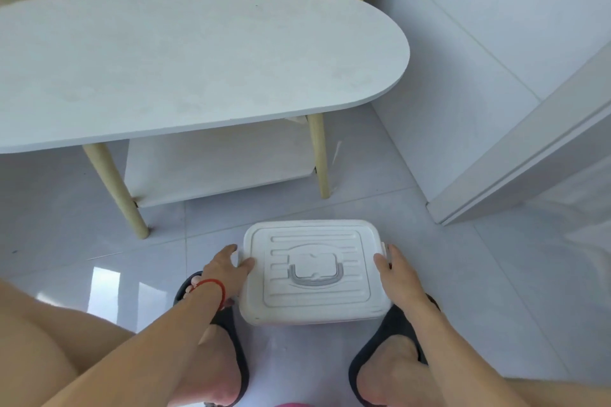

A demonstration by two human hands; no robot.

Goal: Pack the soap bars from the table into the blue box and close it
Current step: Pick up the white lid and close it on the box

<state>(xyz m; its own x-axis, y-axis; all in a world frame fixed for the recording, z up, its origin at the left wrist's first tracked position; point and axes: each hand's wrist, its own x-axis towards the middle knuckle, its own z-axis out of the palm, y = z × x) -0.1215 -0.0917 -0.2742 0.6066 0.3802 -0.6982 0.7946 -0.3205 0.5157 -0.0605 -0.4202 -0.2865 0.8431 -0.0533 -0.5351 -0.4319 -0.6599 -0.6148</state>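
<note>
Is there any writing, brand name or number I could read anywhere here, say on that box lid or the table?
None can be read. The box lid shows only moulded ridges and a grey handle; the table top is plain white.

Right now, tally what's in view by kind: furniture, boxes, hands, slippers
Tables: 1, white oval table
Boxes: 1, lidded box on the floor
Hands: 2, left hand, right hand, at the box's sides
Slippers: 2, dark
Soap bars: 0 visible
Total: 6
</note>
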